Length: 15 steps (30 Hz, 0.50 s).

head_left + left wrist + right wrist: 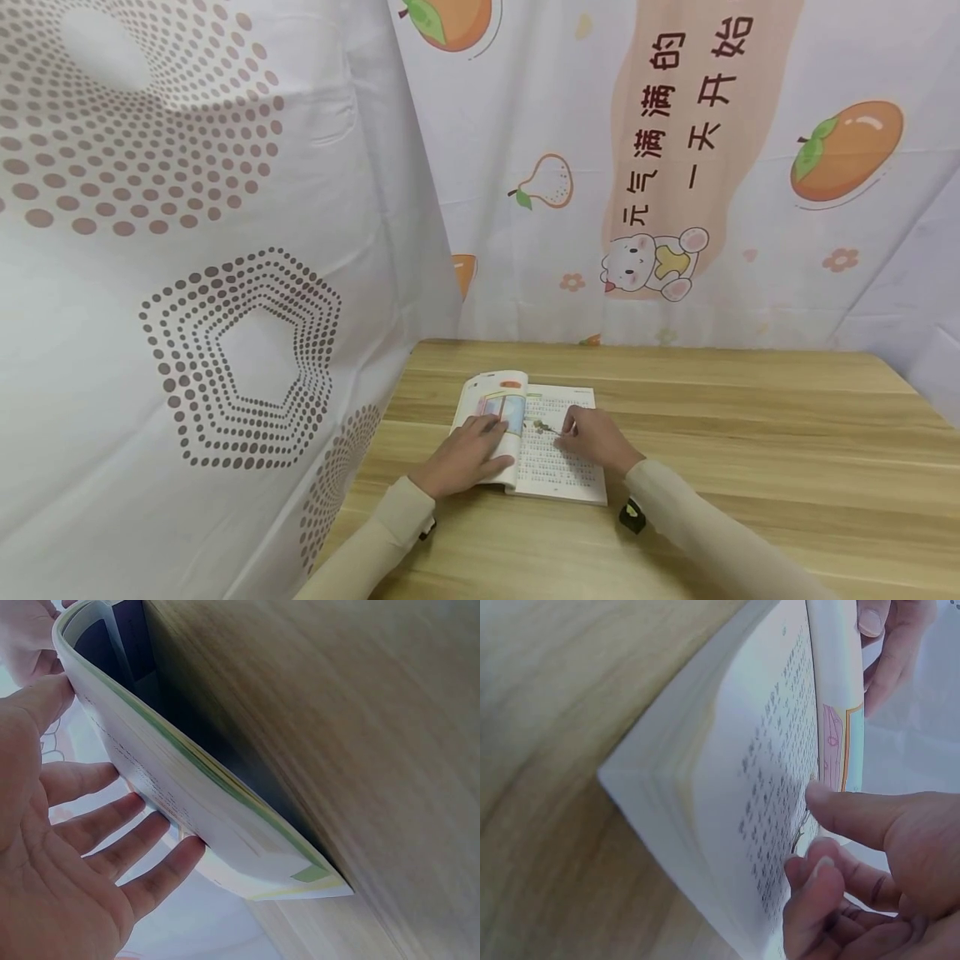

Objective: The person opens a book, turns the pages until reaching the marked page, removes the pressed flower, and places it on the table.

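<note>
An open book [558,483] lies on the wooden table, its left pages curving up from the spine. My left hand [467,457] rests on the illustrated left page, fingers spread and fairly straight; the left wrist view shows its fingertips [193,847] touching the paper. Over the printed right page, my right hand [596,437] has curled fingers at the thin stem of a small green sprig [542,427]. In the right wrist view the stem [801,831] runs between thumb and fingertips; the exact contact is partly hidden.
The wooden table [750,433] extends right of the book. A white dotted curtain [262,358] hangs along the left side, and a fruit-patterned curtain [510,250] stands behind the far table edge. A small dark device [632,517] sits under the right wrist.
</note>
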Each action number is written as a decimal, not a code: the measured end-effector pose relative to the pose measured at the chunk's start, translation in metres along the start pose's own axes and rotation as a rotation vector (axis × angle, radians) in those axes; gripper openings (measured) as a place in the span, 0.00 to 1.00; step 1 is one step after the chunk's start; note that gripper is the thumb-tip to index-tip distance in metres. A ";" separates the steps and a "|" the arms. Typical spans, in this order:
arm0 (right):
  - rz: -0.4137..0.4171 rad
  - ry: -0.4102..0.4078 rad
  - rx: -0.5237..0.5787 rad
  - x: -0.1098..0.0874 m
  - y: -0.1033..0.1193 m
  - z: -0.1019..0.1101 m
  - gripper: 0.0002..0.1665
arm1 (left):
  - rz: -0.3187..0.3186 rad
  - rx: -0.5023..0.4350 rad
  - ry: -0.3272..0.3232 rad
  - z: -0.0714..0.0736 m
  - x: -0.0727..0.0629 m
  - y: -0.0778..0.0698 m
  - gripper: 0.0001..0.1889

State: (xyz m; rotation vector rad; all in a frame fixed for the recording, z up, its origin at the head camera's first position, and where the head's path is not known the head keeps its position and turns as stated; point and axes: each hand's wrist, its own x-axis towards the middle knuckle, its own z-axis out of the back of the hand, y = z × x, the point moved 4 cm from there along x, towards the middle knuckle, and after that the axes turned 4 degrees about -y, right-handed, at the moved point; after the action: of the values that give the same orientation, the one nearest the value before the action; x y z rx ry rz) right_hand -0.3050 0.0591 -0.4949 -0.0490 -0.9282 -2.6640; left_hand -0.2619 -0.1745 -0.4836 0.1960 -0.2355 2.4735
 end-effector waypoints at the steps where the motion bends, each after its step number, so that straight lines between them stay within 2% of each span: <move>1: -0.004 0.001 0.001 0.000 0.000 0.000 0.12 | 0.001 -0.003 0.004 0.000 0.000 0.000 0.34; 5: 0.006 0.004 -0.012 0.004 0.000 -0.002 0.14 | 0.005 -0.008 0.014 0.000 -0.001 0.000 0.35; 11: -0.003 0.017 -0.062 0.012 -0.003 -0.008 0.10 | -0.005 -0.012 0.005 0.001 -0.001 0.000 0.34; 15: -0.011 0.046 -0.053 0.015 -0.006 -0.010 0.10 | -0.012 -0.013 0.005 0.001 0.000 0.001 0.34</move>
State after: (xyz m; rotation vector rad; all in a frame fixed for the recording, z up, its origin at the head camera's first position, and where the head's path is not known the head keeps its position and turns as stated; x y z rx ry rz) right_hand -0.3209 0.0534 -0.5043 0.0051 -0.8460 -2.6881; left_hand -0.2620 -0.1755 -0.4828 0.1856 -0.2478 2.4599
